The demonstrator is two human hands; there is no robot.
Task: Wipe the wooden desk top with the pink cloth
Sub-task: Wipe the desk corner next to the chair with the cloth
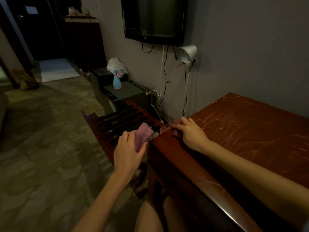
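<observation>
The wooden desk top (242, 131) is dark red-brown and scratched, filling the right side. My left hand (128, 151) holds the folded pink cloth (142, 136) just off the desk's left edge, above a slatted rack. My right hand (190, 133) rests at the desk's near-left corner, its fingers pinched on a small clear object (164, 129) that is blurred.
A dark slatted wooden rack (120, 121) stands left of the desk. Behind it sits a black box (133, 92) with a blue spray bottle (117, 82). A white clamp lamp (187, 53) and cables hang on the wall under a mounted TV (153, 19). Open tiled floor lies to the left.
</observation>
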